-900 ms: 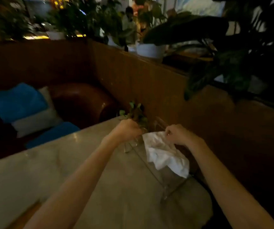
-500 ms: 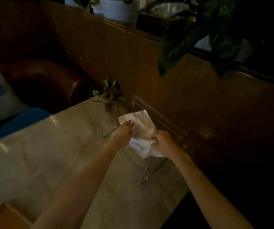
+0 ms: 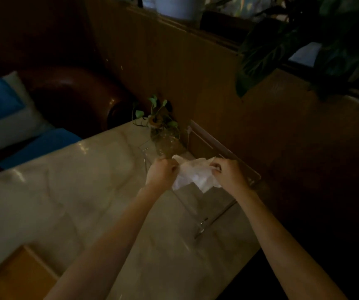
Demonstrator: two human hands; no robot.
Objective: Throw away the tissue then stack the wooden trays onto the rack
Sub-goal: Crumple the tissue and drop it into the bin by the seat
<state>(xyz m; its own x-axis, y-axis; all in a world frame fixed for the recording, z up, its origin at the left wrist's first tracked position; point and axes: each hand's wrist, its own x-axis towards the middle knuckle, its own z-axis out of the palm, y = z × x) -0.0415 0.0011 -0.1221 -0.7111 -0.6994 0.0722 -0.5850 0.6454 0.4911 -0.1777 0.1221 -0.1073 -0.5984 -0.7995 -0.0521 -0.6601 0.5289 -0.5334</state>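
White tissue held over clear rack

Crumpled tissue [image 3: 195, 175] pinched between left hand [image 3: 162, 173] and right hand [image 3: 228, 174], each grip closed on an edge, above transparent rack [image 3: 198, 204] at marble desk [image 3: 65, 191] corner, beside small vase plant [image 3: 159, 124]

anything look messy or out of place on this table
Only the crumpled white tissue, which both hands, left and right, hold above the clear acrylic stand on the pale marble table. Nothing looks spilled or damaged, though the scene is dim.
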